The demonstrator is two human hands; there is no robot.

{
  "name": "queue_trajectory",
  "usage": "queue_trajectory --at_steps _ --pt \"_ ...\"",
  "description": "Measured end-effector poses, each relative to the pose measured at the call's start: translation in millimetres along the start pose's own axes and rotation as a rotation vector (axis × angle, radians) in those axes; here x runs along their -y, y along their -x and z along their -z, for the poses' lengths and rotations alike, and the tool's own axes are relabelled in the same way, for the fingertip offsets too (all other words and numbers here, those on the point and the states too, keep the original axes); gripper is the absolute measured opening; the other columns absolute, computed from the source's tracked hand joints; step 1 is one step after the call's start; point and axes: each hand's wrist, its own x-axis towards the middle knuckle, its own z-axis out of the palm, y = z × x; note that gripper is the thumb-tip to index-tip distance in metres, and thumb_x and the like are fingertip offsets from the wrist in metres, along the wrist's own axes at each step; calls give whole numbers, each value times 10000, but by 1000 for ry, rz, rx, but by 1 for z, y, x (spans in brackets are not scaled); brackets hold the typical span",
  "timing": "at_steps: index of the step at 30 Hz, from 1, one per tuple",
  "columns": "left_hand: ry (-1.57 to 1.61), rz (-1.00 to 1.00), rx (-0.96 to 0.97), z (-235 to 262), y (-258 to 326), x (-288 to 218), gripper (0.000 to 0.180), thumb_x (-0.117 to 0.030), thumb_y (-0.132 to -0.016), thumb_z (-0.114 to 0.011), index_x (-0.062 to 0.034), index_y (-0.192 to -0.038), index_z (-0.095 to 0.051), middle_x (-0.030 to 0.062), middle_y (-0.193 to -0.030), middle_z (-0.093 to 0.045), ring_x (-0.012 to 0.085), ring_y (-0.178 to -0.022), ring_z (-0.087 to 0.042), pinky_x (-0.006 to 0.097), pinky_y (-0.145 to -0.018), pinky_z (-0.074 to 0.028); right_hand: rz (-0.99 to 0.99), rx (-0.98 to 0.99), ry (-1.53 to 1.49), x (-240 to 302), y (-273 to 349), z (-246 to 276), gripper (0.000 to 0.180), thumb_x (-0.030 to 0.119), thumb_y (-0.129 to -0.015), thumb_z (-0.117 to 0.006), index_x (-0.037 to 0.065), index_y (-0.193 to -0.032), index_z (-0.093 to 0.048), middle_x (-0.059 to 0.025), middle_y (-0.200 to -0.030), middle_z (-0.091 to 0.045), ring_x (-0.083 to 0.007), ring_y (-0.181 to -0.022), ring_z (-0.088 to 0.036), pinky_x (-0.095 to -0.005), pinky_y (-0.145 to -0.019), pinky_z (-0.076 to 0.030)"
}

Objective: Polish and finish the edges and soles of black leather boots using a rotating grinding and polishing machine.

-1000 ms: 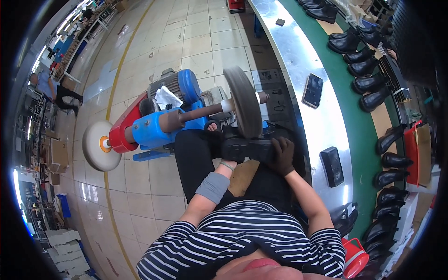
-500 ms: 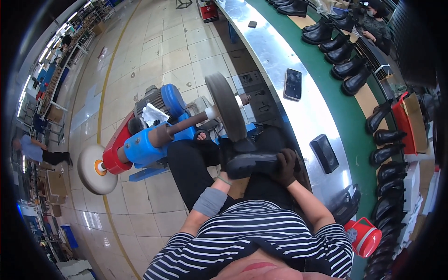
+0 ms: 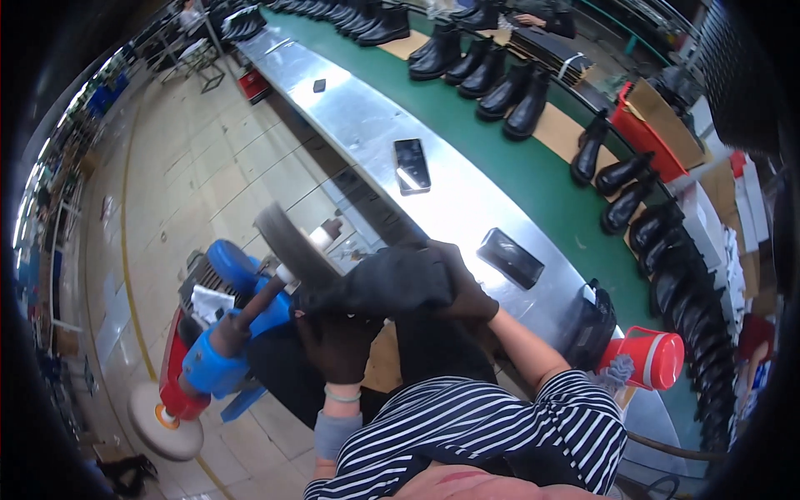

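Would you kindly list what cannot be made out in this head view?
- Spinning grey buffing wheel: motion blur hides its surface.
- Where the black boot meets the wheel: covered by the boot.
- Left hand fingers: tucked under the boot.
- Right hand: partly behind the boot.
- Far black boots on the green belt: too small.

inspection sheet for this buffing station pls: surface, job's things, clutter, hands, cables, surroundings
Surface: steel bench top beside a green conveyor belt.
Job's things: black boot held against the spinning wheel of a blue and red buffing machine.
Clutter: two dark phones on the steel, one further along, one near the boot; red cup; black bag.
Hands: gloved left hand under the boot, gloved right hand on its upper side.
Cables: nothing seen.
Surroundings: rows of black boots on the belt, red bin, cardboard boxes, tiled floor.
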Motion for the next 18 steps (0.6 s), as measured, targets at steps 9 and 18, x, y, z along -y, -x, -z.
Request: queue_trajectory --at_steps 9,18 --pt "-423 213 139 -46 -44 8 586 -443 -965 -398 -48 -1395 -350 178 -1446 -340 363 -1319 -363 511 -1076 -290 -7 -335 -1287 -62 -62 182 658 399 -818 -580 -13 -1308 -426 -226 -1242 -533 -320 -1058 -585 -490 -947 -449" --pt "-411 605 76 -5 -11 53 535 -402 -990 -387 2 -1340 -415 162 -1322 -499 273 -1213 -509 387 -1020 -401 -581 -990 -726 -179 -21 201 674 422 -810 -647 92 -1342 -398 -207 -1246 -508 -393 -1132 -502 -553 -919 -420"
